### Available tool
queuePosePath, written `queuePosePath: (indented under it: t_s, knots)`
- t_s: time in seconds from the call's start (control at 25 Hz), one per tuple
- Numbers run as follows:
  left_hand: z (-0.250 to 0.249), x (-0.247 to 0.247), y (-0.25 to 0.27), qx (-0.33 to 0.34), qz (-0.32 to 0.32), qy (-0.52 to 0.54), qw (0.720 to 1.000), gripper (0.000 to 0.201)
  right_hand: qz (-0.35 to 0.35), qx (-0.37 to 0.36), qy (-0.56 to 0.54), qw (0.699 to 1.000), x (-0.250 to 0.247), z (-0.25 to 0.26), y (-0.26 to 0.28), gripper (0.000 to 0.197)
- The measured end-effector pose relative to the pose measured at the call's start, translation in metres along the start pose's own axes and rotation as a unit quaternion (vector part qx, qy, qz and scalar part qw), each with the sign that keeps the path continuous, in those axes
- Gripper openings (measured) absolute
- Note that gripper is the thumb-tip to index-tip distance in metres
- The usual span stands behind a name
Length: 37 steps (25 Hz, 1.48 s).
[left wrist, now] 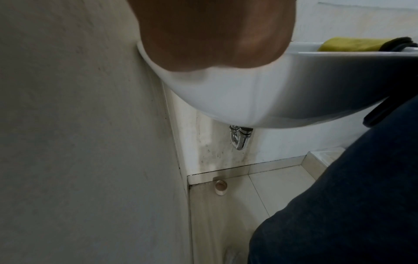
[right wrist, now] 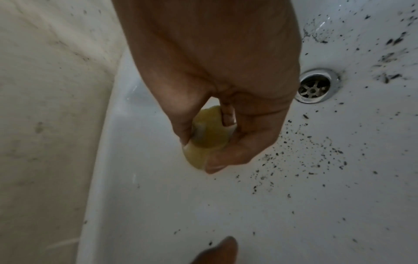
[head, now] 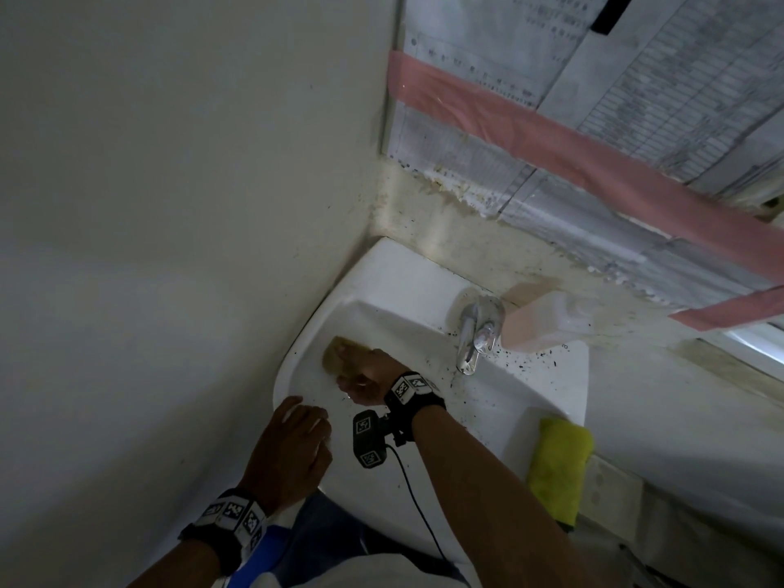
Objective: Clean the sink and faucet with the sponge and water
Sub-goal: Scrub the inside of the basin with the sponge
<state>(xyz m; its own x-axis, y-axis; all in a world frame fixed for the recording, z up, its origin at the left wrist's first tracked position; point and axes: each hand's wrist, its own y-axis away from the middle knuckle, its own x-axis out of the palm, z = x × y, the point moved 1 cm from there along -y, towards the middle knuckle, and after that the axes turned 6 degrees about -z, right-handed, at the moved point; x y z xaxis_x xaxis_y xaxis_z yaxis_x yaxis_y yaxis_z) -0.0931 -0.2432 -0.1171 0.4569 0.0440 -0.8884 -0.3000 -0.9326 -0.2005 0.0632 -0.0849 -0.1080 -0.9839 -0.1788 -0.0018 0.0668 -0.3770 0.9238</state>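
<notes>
A white sink (head: 547, 388) sits in a wall corner, its basin (right wrist: 294, 205) spattered with black specks around the drain (right wrist: 315, 85). A chrome faucet (head: 475, 337) stands at the back. My right hand (head: 354, 369) is inside the basin at its left wall and grips a yellow sponge (head: 339, 352), pinched between thumb and fingers (right wrist: 209, 135). My left hand (head: 303, 422) rests flat over the sink's front left rim (left wrist: 226, 92). One of its fingertips (right wrist: 218, 250) shows at the basin edge.
A pink bottle (head: 547, 320) stands right of the faucet. A yellow-green cloth (head: 560, 460) lies on the right rim. Walls close in on the left and behind. Below the sink are the chrome trap (left wrist: 239, 139) and tiled floor (left wrist: 260, 192).
</notes>
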Motion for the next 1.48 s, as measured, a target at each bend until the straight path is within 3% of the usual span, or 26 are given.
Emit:
queuePosePath:
  t_s: [0.04, 0.12, 0.32, 0.44, 0.52, 0.64, 0.76, 0.88, 0.96, 1.04, 1.12, 1.28, 1.36, 1.4, 1.48]
  knots:
    - [0.002, -0.001, 0.002, 0.001, 0.01, 0.003, 1.0, 0.022, -0.011, 0.008, -0.011, 1.0, -0.003, -0.001, 0.0, 0.03]
    - [0.003, -0.004, 0.01, -0.003, 0.041, 0.006, 0.999, 0.037, -0.018, 0.009, -0.02, 1.0, -0.004, -0.002, 0.001, 0.026]
    - [-0.002, -0.007, 0.024, -0.003, 0.098, 0.031, 0.995, 0.081, 0.035, -0.009, 0.02, 0.999, -0.007, -0.004, -0.003, 0.063]
    - [-0.003, -0.009, 0.021, -0.01, 0.119, 0.018, 0.993, 0.103, -0.018, -0.023, 0.015, 0.999, -0.014, -0.008, -0.004, 0.046]
    - [-0.003, -0.008, 0.021, -0.014, 0.125, 0.01, 0.992, 0.102, 0.002, -0.032, 0.018, 0.999, -0.011, -0.007, -0.002, 0.039]
    - [-0.004, -0.005, 0.022, -0.015, 0.118, 0.0, 0.993, 0.093, 0.044, -0.039, 0.051, 0.997, -0.004, -0.008, -0.001, 0.05]
    - [-0.005, -0.002, 0.024, -0.02, 0.1, -0.001, 0.995, 0.082, -0.056, -0.042, 0.066, 0.995, -0.005, -0.014, -0.007, 0.056]
    - [-0.004, 0.001, 0.025, -0.019, 0.083, -0.002, 0.996, 0.075, -0.027, -0.051, 0.077, 0.995, -0.006, -0.014, -0.005, 0.051]
    - [-0.004, 0.003, 0.025, -0.015, 0.074, -0.008, 0.997, 0.073, 0.006, -0.05, 0.089, 0.995, -0.006, -0.016, -0.003, 0.059]
    - [-0.005, 0.003, 0.025, -0.008, 0.062, -0.01, 0.998, 0.072, -0.045, -0.054, 0.092, 0.993, -0.007, -0.021, -0.008, 0.073]
    - [-0.005, 0.003, 0.025, -0.002, 0.047, -0.014, 0.999, 0.07, -0.104, -0.062, 0.106, 0.987, -0.008, -0.027, -0.013, 0.073]
    - [-0.004, 0.008, 0.026, -0.001, 0.028, -0.008, 1.0, 0.068, -0.113, -0.052, 0.161, 0.979, -0.005, -0.031, -0.011, 0.073]
    - [-0.002, 0.01, 0.027, 0.001, 0.027, -0.007, 1.0, 0.068, -0.158, -0.11, 0.274, 0.942, -0.006, -0.035, -0.008, 0.077]
    - [-0.002, 0.011, 0.027, 0.0, 0.026, -0.007, 1.0, 0.067, -0.185, -0.175, 0.356, 0.899, -0.008, -0.04, -0.005, 0.074]
    - [-0.002, 0.012, 0.029, 0.0, 0.022, -0.006, 1.0, 0.066, -0.234, -0.341, 0.482, 0.772, -0.02, -0.06, -0.006, 0.07]
